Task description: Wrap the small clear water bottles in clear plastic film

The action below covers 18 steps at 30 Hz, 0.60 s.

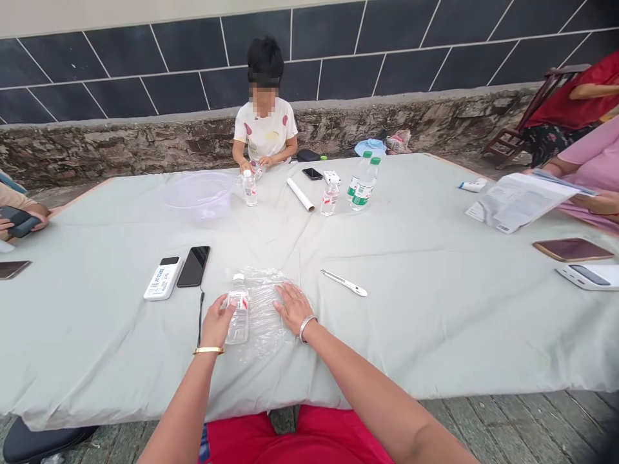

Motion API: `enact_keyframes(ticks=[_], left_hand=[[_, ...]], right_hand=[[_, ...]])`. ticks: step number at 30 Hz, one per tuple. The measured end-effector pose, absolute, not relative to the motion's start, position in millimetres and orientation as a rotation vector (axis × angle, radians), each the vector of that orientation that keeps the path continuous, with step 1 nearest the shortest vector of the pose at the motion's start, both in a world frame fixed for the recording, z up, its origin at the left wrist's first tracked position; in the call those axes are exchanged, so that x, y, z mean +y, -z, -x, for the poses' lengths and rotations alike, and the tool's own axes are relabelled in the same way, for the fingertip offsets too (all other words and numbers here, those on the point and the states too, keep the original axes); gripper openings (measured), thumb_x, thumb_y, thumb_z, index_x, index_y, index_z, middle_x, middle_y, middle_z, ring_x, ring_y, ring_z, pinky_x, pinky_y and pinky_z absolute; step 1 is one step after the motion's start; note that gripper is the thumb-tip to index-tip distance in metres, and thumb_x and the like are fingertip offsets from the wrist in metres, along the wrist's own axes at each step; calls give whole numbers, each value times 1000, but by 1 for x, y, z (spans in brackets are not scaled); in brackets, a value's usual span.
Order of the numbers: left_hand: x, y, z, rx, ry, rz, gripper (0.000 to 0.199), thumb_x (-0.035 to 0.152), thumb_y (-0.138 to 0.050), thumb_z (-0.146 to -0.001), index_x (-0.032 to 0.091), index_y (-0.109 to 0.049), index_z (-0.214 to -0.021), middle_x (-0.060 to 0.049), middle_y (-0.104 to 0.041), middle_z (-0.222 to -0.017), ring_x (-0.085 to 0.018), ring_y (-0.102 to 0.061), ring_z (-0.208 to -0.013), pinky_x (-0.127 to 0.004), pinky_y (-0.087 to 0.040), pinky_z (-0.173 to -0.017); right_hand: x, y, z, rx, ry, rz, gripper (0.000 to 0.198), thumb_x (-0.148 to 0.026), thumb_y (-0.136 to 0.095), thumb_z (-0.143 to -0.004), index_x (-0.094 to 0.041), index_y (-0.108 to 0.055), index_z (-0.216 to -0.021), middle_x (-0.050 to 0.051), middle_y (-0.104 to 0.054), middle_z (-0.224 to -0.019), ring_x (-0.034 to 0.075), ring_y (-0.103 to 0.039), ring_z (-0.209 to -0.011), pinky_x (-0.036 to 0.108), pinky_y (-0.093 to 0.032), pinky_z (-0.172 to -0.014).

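Note:
A small clear water bottle (238,330) with a white cap and a red-and-white label lies on the left part of a crinkled sheet of clear plastic film (265,316). My left hand (217,320) grips the bottle from its left side, thumb over the label. Spread flat on the right part of the film is my right hand (293,307), its fingers apart. To the right of that hand a white utility knife (344,283) rests on the cloth.
A white power bank (164,278) and a black phone (194,266) lie left of the bottle. Farther back are a clear basin (198,193), a white roll (300,195) and several bottles (364,185). A person (265,129) sits opposite; others sit at both sides.

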State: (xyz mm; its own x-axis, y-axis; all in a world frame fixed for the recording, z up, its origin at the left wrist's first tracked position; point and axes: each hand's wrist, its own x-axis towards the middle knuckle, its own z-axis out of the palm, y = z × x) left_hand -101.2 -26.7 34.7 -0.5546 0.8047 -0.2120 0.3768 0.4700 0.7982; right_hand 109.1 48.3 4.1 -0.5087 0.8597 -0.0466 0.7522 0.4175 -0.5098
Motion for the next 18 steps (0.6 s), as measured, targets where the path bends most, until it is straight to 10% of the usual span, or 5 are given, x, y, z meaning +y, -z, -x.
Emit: enact_keyframes(ticks=[7, 11, 18], left_hand=[[-19, -24, 106, 2215, -804, -874, 55, 46, -44, -81, 16, -44, -127, -12, -65, -101, -20, -63, -87, -32, -48, -74], [-21, -15, 113, 2137, -802, -889, 35, 38, -46, -80, 17, -56, -106, -3, -65, -76, -14, -58, -55, -25, -44, -53], [-23, -21, 102, 2244, -830, -1042, 31, 44, -38, -83, 21, -49, -64, -1, -56, -62, -17, -53, -61, -25, -35, -55]], right_hand=[[65, -29, -107, -2257, -741, 1548, 36, -26, -49, -83, -18, -57, -117, 12, -42, -134, 21, -43, -120, 34, -36, -98], [66, -34, -96, -2462, -650, 1303, 34, -9, -46, -78, -19, -62, -106, 8, -56, -106, 18, -54, -97, 29, -42, -85], [72, -36, -79, -2775, -898, 1150, 27, -13, -44, -80, -20, -68, -91, 4, -63, -99, 15, -58, -84, 24, -40, -73]])
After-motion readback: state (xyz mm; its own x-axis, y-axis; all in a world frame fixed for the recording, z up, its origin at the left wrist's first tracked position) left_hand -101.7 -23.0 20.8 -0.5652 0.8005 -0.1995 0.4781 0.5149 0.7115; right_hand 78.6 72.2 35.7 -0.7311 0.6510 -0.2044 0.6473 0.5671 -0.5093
